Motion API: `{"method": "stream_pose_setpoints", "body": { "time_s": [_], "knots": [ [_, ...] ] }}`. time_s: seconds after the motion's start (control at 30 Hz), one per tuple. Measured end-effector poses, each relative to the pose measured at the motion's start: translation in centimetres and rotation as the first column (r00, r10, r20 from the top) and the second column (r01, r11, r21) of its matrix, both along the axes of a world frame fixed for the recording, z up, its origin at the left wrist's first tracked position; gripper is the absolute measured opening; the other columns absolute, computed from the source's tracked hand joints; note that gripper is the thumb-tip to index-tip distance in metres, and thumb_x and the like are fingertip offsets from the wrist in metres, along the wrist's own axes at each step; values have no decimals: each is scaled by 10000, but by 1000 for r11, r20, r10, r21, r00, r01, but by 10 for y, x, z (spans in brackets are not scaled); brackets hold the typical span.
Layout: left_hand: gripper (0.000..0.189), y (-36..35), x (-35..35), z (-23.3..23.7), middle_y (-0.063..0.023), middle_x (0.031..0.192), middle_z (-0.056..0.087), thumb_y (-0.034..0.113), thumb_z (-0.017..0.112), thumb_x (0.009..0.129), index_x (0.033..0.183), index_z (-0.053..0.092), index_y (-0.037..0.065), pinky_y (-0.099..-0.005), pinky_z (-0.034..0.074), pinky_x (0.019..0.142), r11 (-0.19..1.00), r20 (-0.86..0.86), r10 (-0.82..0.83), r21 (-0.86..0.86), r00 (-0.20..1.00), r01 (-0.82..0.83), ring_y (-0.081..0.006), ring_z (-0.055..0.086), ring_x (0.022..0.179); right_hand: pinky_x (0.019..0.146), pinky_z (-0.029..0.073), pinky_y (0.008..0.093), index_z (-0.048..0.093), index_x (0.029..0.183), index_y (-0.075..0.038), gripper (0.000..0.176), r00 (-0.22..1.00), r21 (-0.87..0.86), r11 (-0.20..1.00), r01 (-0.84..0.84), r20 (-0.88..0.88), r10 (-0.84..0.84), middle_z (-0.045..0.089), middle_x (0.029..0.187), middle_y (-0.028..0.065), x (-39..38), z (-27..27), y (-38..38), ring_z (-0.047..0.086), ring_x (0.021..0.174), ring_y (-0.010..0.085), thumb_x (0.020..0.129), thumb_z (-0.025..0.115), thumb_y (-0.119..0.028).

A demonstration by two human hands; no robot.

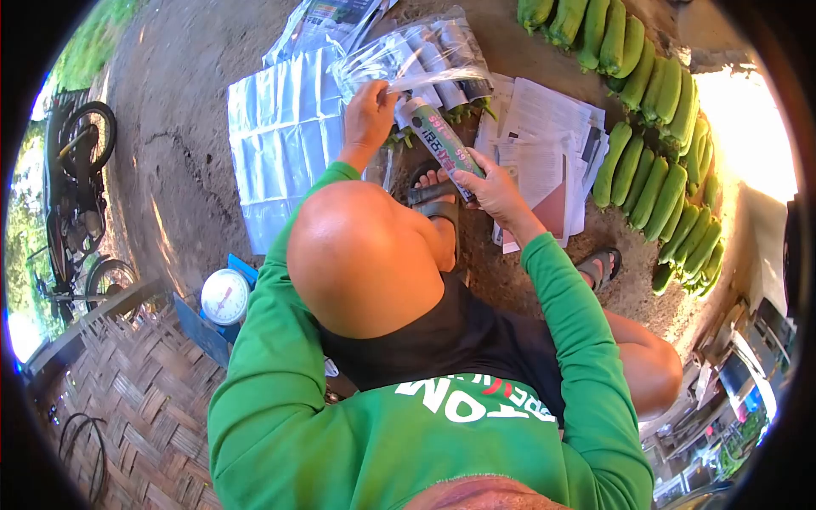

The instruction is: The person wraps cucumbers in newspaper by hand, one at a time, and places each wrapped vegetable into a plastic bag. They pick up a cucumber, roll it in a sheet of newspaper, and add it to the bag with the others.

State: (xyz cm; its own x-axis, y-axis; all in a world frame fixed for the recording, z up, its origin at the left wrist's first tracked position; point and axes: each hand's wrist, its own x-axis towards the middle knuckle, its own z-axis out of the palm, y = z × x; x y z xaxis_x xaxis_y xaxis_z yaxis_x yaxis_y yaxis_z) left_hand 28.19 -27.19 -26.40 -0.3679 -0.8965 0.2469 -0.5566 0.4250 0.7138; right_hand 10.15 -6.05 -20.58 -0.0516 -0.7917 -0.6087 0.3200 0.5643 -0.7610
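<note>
Printed roll (444, 146) in right hand (495, 194); left hand (369, 117) pinching clear film (429, 79), apparently plastic; dirt ground (174, 144), motorcycle (68, 223) beyond.

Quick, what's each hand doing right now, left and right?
Left hand: closed, pinching thin, clear plastic film.
Right hand: closed around the lower end of a printed, grey-and-green cylindrical tube.

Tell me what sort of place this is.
Likely a rural yard used for packing produce: long green gourds lie in rows on a dirt floor, a dial scale sits near woven bamboo matting, and a motorcycle stands off to the left.
</note>
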Motion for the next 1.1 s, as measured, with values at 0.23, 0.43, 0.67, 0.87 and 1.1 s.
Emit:
{"method": "stream_pose_setpoints", "body": {
  "time_s": [0.23,0.43,0.67,0.87,1.1],
  "knots": [
    [171,12,-4,5,-113,898,679,155,758,856,964,675,53,-409,515,746,994,31,59,-95,998,-55,-314,661,827,579,543,290,518,1432,-56,584,999,-34,999,36,36,-35,661,953,53,31,-19,-60,643,754,128,920,733,-237],
    [132,11,-1,19,-119,859,688,121,762,819,921,703,62,-435,515,733,996,-58,14,-92,998,-19,-330,655,805,596,535,274,599,1235,-9,383,995,-188,981,-37,-97,19,684,996,66,60,-47,-143,633,817,121,899,714,-151],
    [109,9,3,18,-141,859,686,135,764,811,907,741,90,-453,529,718,985,-124,155,-61,980,-164,-358,657,807,775,581,335,593,1203,-50,237,983,-261,964,42,182,7,657,1098,67,87,-81,-173,661,936,155,1002,549,-167],
    [153,-1,11,17,-157,861,687,182,730,849,966,745,85,-453,543,710,990,-59,134,-38,989,-137,-368,671,807,803,549,367,597,1139,-40,235,839,-201,909,366,494,-228,649,1043,105,98,-139,-191,652,948,217,1009,509,-216],
    [520,21,29,15,-197,1195,621,252,783,815,1289,624,109,-502,488,932,1000,217,7,-8,976,-5,-411,603,1098,894,508,497,554,1323,-62,545,518,-216,838,-501,-851,90,598,1161,273,33,-65,-115,599,1079,465,854,738,-271]
  ]
}}
